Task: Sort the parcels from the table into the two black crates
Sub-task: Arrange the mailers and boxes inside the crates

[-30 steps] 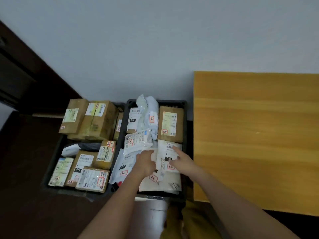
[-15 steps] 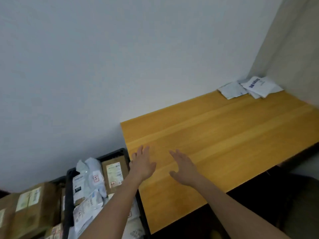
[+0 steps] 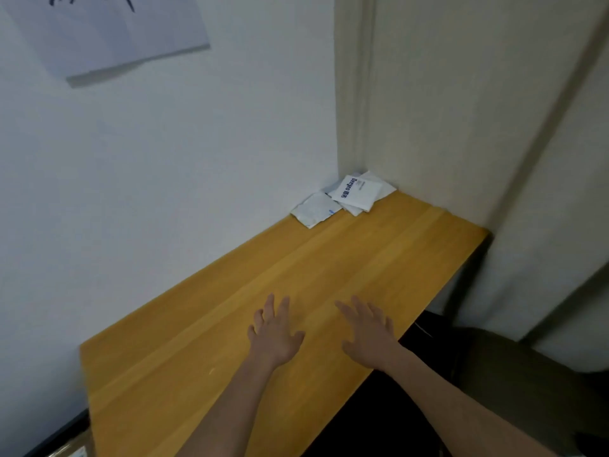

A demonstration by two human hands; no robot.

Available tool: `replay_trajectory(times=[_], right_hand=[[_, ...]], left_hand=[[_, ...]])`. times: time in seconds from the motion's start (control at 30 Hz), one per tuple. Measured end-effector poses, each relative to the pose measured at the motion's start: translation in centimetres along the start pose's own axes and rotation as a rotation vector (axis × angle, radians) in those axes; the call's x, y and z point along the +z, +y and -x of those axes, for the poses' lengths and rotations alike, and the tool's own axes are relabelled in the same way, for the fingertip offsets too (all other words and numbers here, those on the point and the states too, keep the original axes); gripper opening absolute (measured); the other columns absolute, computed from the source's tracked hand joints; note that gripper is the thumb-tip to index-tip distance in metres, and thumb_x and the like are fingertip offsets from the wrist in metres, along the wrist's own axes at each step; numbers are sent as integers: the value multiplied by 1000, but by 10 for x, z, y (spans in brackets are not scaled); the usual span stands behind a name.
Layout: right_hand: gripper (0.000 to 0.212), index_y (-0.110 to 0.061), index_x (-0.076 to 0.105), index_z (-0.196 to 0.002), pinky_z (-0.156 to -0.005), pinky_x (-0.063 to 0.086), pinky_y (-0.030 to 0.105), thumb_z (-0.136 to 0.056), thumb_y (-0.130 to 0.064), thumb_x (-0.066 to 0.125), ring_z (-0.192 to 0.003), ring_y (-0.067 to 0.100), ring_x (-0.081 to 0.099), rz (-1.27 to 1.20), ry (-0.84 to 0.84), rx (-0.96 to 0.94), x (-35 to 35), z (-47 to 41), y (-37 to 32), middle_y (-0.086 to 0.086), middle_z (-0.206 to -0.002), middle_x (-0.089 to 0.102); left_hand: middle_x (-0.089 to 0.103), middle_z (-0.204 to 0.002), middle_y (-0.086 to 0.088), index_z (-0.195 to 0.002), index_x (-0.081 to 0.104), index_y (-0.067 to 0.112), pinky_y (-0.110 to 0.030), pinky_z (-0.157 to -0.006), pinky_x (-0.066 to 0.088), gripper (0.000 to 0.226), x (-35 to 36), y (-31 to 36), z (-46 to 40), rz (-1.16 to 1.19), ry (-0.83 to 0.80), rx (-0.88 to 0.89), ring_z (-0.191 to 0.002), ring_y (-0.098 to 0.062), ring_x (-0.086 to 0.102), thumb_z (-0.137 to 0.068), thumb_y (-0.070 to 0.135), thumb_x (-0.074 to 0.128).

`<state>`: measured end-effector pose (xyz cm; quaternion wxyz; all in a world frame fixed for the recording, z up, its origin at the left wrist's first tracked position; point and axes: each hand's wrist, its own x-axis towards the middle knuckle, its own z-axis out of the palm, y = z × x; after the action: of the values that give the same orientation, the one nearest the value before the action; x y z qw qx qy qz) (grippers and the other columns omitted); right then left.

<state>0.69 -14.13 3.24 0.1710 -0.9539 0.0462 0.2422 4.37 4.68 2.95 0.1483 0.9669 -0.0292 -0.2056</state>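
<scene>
At lower left we see only a black crate's edge [image 3: 59, 433] with 1 brown box corner [image 3: 71, 448] inside. About 3 white mailer parcels [image 3: 342, 201] lie at the worktop's [image 3: 329, 275] far corner, upper center-right; 1 reads "Deeyeo". Our left hand [image 3: 275, 334] and right hand [image 3: 367, 334] hover with fingers spread, holding nothing.

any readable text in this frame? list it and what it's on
"Deeyeo": top white packet in the table's far corner; the marks after it and the small print are unreadable.
Grey packet beside it: print too blurred.
Wall sheet: dark strokes, cut off, unreadable.
Box label, bottom left: blurred.
</scene>
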Motion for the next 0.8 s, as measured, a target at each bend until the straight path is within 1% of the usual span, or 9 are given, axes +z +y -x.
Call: replay_trajectory(times=[0.07, 0.2, 0.43, 0.6, 0.8], right_hand=[[76, -44, -1, -155, -119, 7, 57, -101, -31, 51, -151, 30, -7, 1, -7, 40, -19, -6, 34, -6, -164, -14], [74, -40, 2, -156, -119, 6, 58, -101, -23, 49, -150, 33, -6, 3, 7, 45, -49, -25, 82, -4, -164, -12], [75, -39, 3, -156, -118, 5, 60, -100, -18, 48, -150, 34, -8, 39, 67, 22, -69, -64, 106, -2, -164, -15], [77, -39, 5, -156, -117, 3, 62, -98, -14, 49, -150, 34, -11, 34, 87, 48, -86, -100, 123, -2, -163, -18], [73, -37, 6, -156, -118, 3, 61, -100, -23, 52, -150, 33, -12, 68, 83, 113, -125, -139, 130, 1, -163, -21]], left_hand=[[-17, -162, 0, -156, 3, 32, -55, -116, 18, 77, 7, 31, -16, -9, -49, 34, -148, -36, 0, -97, 48, 51], [-19, -162, -2, -156, 3, 30, -56, -116, 17, 77, 17, 73, -38, -37, -85, 71, -148, -38, -2, -98, 46, 51], [-20, -161, -3, -156, 2, 30, -57, -115, 18, 76, 21, 92, -86, -101, -170, 55, -148, -38, -3, -99, 45, 50], [-16, -162, -5, -156, 4, 29, -55, -115, 20, 76, 9, 108, -135, -124, -99, 57, -148, -37, 0, -98, 45, 51], [-15, -162, -5, -156, 4, 28, -54, -116, 19, 77, -18, 133, -187, -83, -61, 120, -148, -35, 0, -98, 42, 52]])
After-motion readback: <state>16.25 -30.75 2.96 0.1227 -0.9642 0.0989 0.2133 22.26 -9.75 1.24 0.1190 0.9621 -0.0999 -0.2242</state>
